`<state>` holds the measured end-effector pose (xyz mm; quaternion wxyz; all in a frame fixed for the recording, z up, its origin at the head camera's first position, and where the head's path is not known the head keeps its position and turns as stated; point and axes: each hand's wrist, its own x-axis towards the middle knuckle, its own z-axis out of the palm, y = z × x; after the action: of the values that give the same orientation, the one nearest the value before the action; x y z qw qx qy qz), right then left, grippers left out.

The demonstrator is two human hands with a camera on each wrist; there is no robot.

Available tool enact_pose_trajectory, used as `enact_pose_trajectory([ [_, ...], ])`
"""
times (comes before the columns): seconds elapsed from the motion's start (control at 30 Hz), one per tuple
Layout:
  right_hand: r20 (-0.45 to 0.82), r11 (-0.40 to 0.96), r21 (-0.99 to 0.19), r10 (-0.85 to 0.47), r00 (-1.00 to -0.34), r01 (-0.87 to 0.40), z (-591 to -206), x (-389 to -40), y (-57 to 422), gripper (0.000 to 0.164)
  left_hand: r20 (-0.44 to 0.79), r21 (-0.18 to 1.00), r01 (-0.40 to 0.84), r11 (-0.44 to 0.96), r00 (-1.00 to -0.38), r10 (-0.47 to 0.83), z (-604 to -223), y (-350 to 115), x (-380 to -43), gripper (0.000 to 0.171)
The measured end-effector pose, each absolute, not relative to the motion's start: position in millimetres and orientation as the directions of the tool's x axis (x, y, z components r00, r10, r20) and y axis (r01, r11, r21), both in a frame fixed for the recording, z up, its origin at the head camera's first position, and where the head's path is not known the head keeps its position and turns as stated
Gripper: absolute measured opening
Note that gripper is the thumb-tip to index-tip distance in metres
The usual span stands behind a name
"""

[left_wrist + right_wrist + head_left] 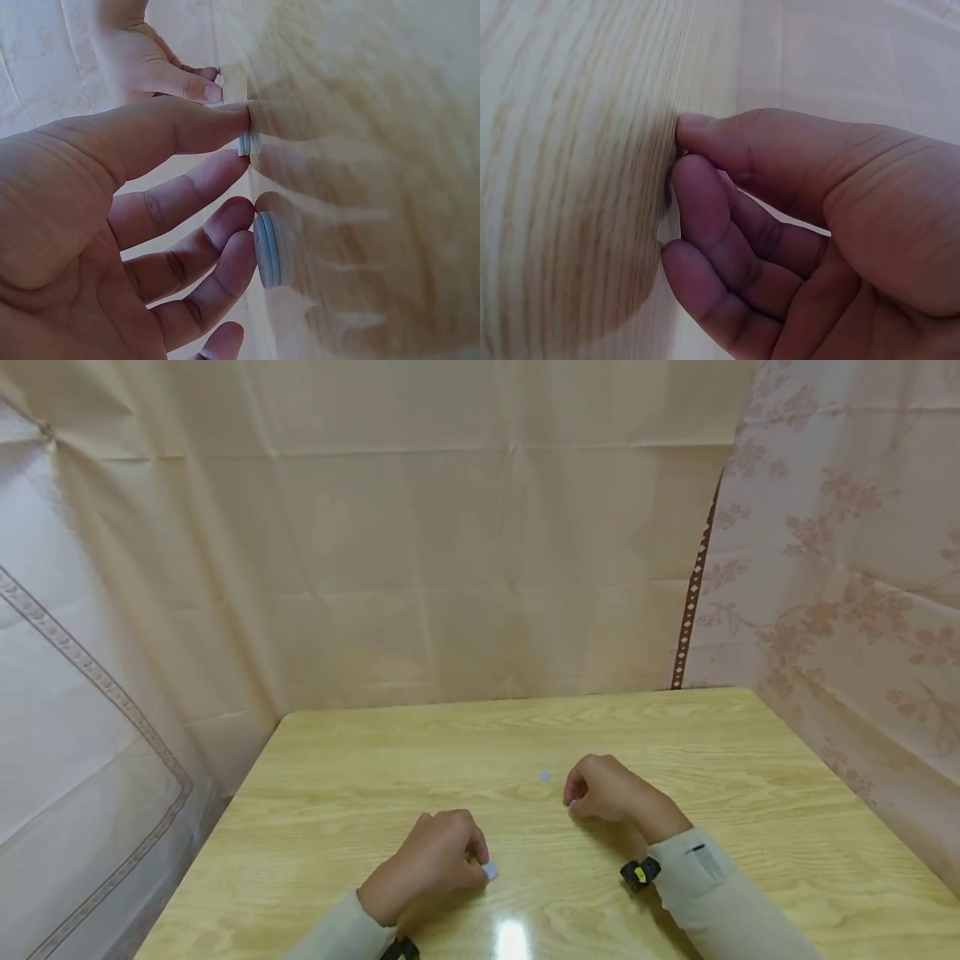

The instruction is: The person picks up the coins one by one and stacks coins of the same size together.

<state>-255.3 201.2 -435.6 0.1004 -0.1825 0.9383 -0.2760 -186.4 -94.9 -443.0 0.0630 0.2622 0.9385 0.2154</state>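
Note:
On the table, my left hand (442, 860) pinches a small pale blue disc (490, 869) between thumb and index finger. In the left wrist view a second pale blue disc (268, 250) stands against the tabletop beside the other fingertips. My right hand (611, 789), farther off to the right, pinches a small pale disc (572, 805) at the table surface. Its own fingers mostly hide that disc in the right wrist view. A loose pale disc (545, 776) lies flat just left of the right hand.
Both hands work over a light wood-grain table (360, 760). A beige curtain (450, 568) hangs behind its far edge. Patterned cloths hang at the left (82, 735) and right (847, 568). A bright reflection shows near the front.

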Motion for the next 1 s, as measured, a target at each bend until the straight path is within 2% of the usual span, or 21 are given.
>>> enact_pose_trajectory([
  [0.23, -0.109, 0.768, -0.569, -0.423, -0.899, -0.292, -436, -255, 204, 0.013, -0.006, 0.434, 0.465, 0.772, -0.855, 0.519, -446, -94, -187, 0.011],
  [0.53, -0.089, 0.682, -0.646, -0.512, -0.854, -0.342, -432, -257, 205, 0.007, -0.008, 0.436, 0.465, 0.771, -0.854, 0.520, -443, -94, -186, 0.012],
  [1.0, -0.078, 0.653, -0.686, -0.505, -0.860, -0.321, -425, -257, 206, 0.011, -0.007, 0.436, 0.463, 0.772, -0.856, 0.517, -440, -95, -185, 0.012],
])
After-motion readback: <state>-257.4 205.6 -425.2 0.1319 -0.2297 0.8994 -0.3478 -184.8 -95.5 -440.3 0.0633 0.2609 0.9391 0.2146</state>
